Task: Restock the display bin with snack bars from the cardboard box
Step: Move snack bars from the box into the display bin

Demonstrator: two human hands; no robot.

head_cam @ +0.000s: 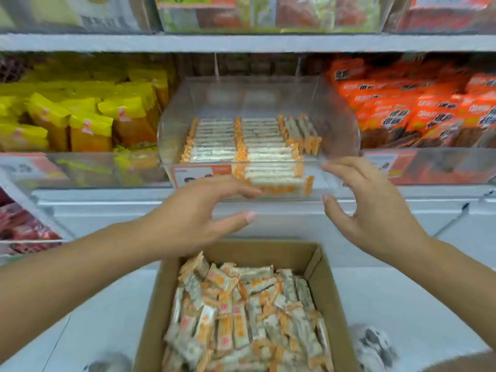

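Cardboard box [332,312] of snack bars [241,318] below two empty, loosely spread hands, left [188,218] and right [375,210], before display bin [171,122].

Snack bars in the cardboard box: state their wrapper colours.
White with orange ends, snack bars in the head view.

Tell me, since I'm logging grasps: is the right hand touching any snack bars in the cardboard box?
Apart. The head view shows the right hand open, raised well above the cardboard box and its snack bars.

grey shop shelf [241,42] above, yellow packets [88,122] left, orange packets [429,108] right.
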